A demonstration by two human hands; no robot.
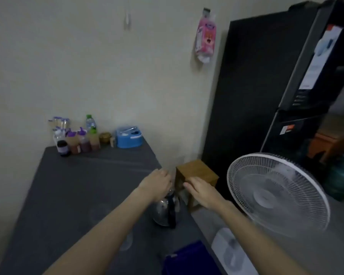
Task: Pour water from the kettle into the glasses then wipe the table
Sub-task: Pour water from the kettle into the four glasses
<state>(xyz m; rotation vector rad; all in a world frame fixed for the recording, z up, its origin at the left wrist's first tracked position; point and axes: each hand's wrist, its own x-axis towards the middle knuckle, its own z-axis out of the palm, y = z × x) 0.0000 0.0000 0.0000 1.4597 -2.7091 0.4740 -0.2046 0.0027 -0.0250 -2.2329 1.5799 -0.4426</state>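
Note:
A shiny metal kettle (164,212) with a black handle stands near the right edge of the dark grey table (77,185). My left hand (157,183) lies over the kettle's top with its fingers curled down onto it. Just right of the kettle hovers my right hand (203,192), fingers stretched and holding nothing. One clear glass (126,243) shows faintly under my left forearm, and another clear glass (99,213) is barely visible further left. A dark blue cloth (189,259) lies at the table's near edge.
Sauce bottles (77,139) and a blue container (129,136) stand at the table's far end against the wall. A wooden stool (197,173) sits right of the table, then a white fan (276,193) and a black fridge (266,86).

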